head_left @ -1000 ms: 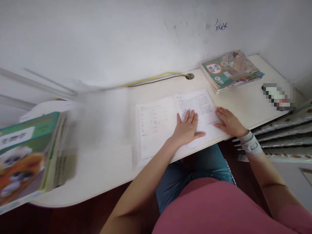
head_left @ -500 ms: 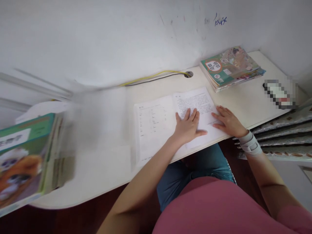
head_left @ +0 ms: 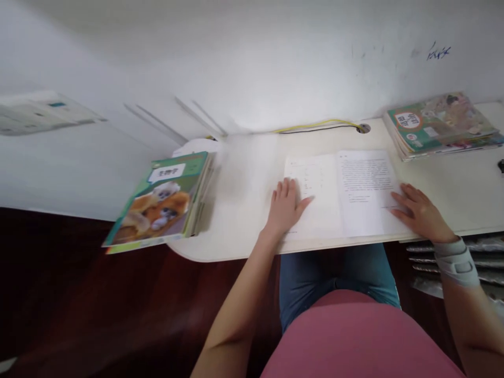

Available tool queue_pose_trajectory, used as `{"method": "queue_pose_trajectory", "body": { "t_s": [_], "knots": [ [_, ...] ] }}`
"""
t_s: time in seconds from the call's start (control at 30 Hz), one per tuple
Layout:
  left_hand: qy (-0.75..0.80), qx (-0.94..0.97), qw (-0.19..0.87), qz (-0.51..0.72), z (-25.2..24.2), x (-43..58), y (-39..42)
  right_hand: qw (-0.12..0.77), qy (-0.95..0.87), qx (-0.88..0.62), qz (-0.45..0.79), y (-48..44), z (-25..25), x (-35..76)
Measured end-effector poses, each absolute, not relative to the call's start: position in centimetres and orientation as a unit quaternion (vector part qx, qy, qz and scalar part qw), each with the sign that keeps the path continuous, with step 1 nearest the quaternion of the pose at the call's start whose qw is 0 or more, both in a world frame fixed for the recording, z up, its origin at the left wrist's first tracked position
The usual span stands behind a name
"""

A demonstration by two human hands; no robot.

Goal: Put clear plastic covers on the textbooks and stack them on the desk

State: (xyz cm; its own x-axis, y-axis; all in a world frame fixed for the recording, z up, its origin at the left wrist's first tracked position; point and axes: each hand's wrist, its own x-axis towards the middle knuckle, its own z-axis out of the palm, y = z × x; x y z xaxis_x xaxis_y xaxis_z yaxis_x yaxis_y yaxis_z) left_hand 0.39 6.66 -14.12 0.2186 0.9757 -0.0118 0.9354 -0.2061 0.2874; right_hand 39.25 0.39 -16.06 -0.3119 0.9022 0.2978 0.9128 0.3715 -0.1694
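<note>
An open book with white printed pages lies flat near the front edge of the desk. My left hand rests on the left side of its left page, fingers spread and pointing away from me. At the lower right edge of the right page lies my right hand, its fingers apart and touching the paper's margin. A pale band is wrapped around my right wrist. Neither hand grasps anything.
A stack of books sits at the desk's left end, its top cover jutting past the edge. Another stack of books stands at the back right. Yellow and black cables run along the wall into a round hole.
My left hand has moved from the right page to the left page. My right hand stays by the right page's edge. The view has swung left, showing more of the left book stack.
</note>
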Motion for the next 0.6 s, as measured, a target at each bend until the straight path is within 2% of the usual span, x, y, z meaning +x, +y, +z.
{"method": "queue_pose_trajectory", "body": {
  "t_s": [0.17, 0.27, 0.33, 0.6],
  "knots": [
    [0.619, 0.763, 0.123, 0.142, -15.3, -2.4, 5.7, 0.150, -0.804, -0.571, -0.071, -0.7, -14.3, 33.8],
    [0.615, 0.753, 0.142, 0.188, -15.3, -2.9, 5.7, 0.137, -0.831, -0.536, -0.059, -1.0, -13.7, 29.1],
    [0.609, 0.751, 0.151, 0.207, -15.3, -3.2, 5.8, 0.126, -0.811, -0.568, -0.056, -0.9, -13.8, 27.0],
    [0.597, 0.765, 0.148, 0.191, -15.6, -3.8, 6.3, 0.088, -0.781, -0.615, -0.070, -0.9, -14.1, 26.3]
  ]
}}
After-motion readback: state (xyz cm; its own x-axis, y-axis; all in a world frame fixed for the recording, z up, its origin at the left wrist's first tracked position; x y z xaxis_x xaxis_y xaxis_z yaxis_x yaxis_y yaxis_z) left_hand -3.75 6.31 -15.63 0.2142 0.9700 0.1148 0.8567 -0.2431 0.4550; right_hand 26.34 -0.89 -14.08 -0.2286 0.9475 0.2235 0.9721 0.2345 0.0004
